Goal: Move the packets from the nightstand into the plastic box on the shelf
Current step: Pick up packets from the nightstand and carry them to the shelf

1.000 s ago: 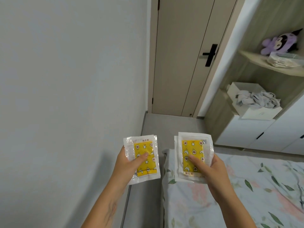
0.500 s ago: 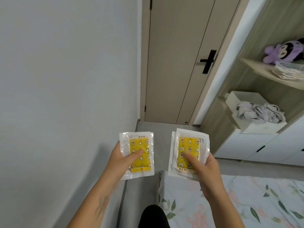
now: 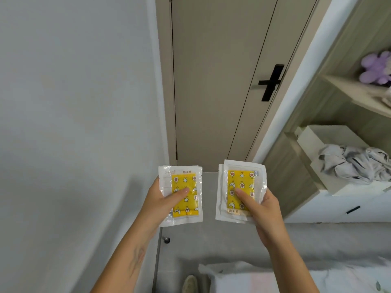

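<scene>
My left hand (image 3: 160, 201) pinches one packet (image 3: 182, 195), thumb on its yellow star print; my right hand (image 3: 264, 208) grips the second packet (image 3: 240, 191) the same way. I should keep both flat while carrying them toward the shelf (image 3: 355, 96). The small labels are unreadable.

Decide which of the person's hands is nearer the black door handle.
Right. The right hand is below the door handle, slightly left; the left hand is farther left, near the wall.
</scene>
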Demonstrator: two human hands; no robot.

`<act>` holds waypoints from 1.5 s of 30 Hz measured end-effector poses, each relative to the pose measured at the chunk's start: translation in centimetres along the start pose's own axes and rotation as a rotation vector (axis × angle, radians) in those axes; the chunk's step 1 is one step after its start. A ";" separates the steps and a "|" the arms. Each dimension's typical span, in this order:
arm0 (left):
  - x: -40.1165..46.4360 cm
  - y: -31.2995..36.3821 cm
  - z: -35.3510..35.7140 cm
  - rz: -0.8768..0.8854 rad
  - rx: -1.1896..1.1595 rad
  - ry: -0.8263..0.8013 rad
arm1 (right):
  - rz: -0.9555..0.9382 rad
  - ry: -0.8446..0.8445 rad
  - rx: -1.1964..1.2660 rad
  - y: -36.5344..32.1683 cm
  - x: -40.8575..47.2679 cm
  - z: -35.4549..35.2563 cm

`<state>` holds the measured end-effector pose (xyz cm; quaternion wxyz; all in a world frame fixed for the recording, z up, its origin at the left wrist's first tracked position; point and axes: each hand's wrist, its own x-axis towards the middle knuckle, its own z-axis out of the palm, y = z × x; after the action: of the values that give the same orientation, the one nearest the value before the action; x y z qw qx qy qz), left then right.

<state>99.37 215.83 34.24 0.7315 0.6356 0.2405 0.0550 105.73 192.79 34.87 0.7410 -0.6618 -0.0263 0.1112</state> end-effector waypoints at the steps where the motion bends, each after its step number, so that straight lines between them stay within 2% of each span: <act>1: 2.1 0.8 0.5 -0.003 0.001 -0.008 | -0.006 0.005 0.003 -0.6 2.0 0.2; 8: 13.4 5.6 4.3 0.007 -0.012 -0.067 | -0.001 0.048 -0.007 -4.3 12.6 0.1; 14: 21.3 8.0 9.7 -0.012 0.051 -0.163 | -0.009 0.169 0.053 -5.6 19.2 -2.8; 27: 40.0 12.8 27.2 -0.015 0.129 -0.542 | -0.074 0.495 0.066 -8.6 34.4 -11.6; 32: 45.0 13.9 36.0 -0.033 0.197 -0.739 | -0.076 0.711 0.086 -9.3 37.2 -16.8; 38: 46.6 13.3 47.9 -0.066 0.242 -0.898 | -0.041 0.897 0.095 -10.5 38.2 -24.9; 45: 45.6 13.3 63.6 -0.059 0.227 -1.004 | -0.061 0.967 0.049 -14.3 40.1 -37.6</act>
<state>169.19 178.47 38.96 0.6843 0.6522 -0.1181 -0.3040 153.67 162.68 40.01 0.6866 -0.6187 0.3045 -0.2304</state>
